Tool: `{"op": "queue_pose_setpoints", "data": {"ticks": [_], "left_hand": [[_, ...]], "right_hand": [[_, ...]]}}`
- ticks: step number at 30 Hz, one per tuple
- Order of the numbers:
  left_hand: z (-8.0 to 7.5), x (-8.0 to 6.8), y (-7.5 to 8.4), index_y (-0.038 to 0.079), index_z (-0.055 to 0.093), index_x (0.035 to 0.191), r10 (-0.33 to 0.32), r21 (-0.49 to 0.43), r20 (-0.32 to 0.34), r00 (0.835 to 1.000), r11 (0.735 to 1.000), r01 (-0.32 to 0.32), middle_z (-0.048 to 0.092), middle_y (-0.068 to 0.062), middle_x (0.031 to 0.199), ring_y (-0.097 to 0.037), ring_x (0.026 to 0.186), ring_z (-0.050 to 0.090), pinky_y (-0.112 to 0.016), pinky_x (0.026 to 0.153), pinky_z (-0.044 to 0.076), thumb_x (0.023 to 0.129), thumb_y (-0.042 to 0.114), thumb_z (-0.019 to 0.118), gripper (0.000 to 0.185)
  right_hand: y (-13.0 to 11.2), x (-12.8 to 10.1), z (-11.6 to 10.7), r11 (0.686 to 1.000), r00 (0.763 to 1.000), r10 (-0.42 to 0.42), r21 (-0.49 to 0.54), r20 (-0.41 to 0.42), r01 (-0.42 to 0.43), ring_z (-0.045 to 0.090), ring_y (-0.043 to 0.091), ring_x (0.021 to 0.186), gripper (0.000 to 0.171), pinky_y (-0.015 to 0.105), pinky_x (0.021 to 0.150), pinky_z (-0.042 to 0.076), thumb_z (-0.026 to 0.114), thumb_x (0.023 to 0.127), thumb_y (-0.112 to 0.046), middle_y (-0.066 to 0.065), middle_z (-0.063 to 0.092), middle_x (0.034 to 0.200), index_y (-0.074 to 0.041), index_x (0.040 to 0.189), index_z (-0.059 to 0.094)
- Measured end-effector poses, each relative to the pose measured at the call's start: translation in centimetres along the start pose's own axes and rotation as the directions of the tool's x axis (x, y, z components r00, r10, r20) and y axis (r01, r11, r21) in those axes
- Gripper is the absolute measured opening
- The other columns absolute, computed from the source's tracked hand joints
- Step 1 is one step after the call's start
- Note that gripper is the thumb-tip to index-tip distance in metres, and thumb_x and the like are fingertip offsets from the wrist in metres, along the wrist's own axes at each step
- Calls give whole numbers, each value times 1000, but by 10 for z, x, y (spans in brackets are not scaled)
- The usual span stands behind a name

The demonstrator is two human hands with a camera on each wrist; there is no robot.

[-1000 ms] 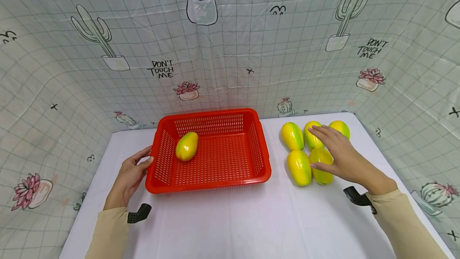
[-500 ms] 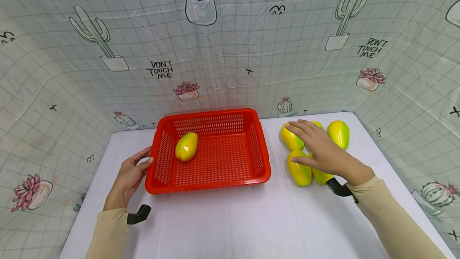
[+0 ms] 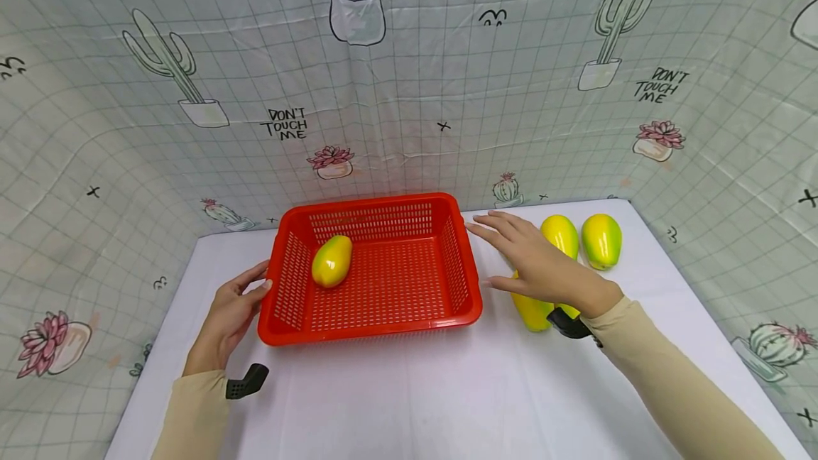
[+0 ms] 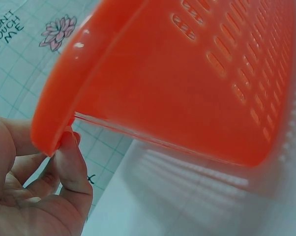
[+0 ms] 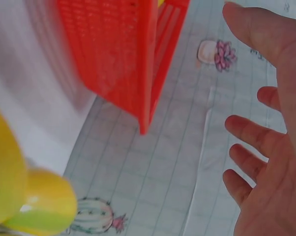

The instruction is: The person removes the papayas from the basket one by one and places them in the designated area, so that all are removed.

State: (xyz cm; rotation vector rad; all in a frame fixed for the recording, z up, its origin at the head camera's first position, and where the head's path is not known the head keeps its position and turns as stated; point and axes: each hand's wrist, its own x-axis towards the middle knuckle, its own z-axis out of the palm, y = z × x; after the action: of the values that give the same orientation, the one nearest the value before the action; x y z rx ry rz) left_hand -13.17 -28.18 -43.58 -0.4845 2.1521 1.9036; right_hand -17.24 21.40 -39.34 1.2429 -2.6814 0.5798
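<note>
A red plastic basket [image 3: 371, 333] with slotted walls stands on the white table, and one yellow-green mango [image 3: 332, 261] lies in its left part. My left hand [image 3: 231, 311] pinches the basket's left rim between thumb and fingers; the left wrist view shows this hold on the rim [image 4: 64, 93]. My right hand [image 3: 537, 261] is just right of the basket, fingers spread and fairly straight, its palm bare in the right wrist view. Beneath and beside it lie several more mangoes, among them a near one [image 3: 532, 309] and a back one [image 3: 559, 235]. The hand and sleeve partly hide this group.
The farthest right mango [image 3: 601, 241] lies near the table's back right corner. A grid-patterned cloth [image 3: 409, 91] with cactus drawings rises behind and at both sides. White tabletop [image 3: 383, 403] stretches in front of the basket.
My right hand has moved left from over the mangoes to the basket's right rim, uncovering the back right mangoes. The left hand, basket and the mango inside have stayed put.
</note>
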Motion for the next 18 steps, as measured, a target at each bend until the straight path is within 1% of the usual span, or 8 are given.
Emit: {"op": "queue_pose_setpoints", "data": {"ticks": [5, 10, 14, 18], "left_hand": [[0, 0, 0, 6, 31, 166, 11, -3, 4, 1000, 1000, -11, 40, -11, 151, 1, 104, 60, -13, 90, 54, 111, 9, 52, 59], [0, -1, 1, 7, 31, 166, 6, 8, 3, 1000, 1000, -6, 38, -13, 154, 0, 104, 60, -13, 90, 54, 111, 11, 52, 59], [0, -1, 1, 8, 31, 167, -4, 23, 5, 1000, 1000, 4, 35, -14, 158, -2, 106, 58, -13, 90, 54, 111, 13, 52, 59], [-1, -1, 0, 10, 31, 167, -20, 26, 5, 1000, 999, 19, 34, -14, 162, -4, 110, 56, -13, 90, 53, 112, 15, 52, 60]], "right_hand": [[-5, 17, 7, 999, 999, -46, -1, 21, 47, 36, 42, 149, 88, 65, 119, 33, 87, 89, -30, 19, 44, 161, -6, 160, 40], [-13, 32, 13, 998, 996, -66, 3, 55, 66, 37, 44, 149, 88, 64, 120, 33, 85, 91, -31, 18, 43, 162, -6, 161, 38], [-18, 41, 17, 997, 994, -76, 8, 83, 75, 37, 45, 149, 85, 63, 120, 34, 84, 92, -32, 20, 44, 161, -6, 160, 40], [-23, 50, 21, 997, 990, -70, 23, 124, 68, 35, 42, 151, 84, 62, 122, 32, 82, 94, -33, 19, 44, 161, -7, 161, 39]]}}
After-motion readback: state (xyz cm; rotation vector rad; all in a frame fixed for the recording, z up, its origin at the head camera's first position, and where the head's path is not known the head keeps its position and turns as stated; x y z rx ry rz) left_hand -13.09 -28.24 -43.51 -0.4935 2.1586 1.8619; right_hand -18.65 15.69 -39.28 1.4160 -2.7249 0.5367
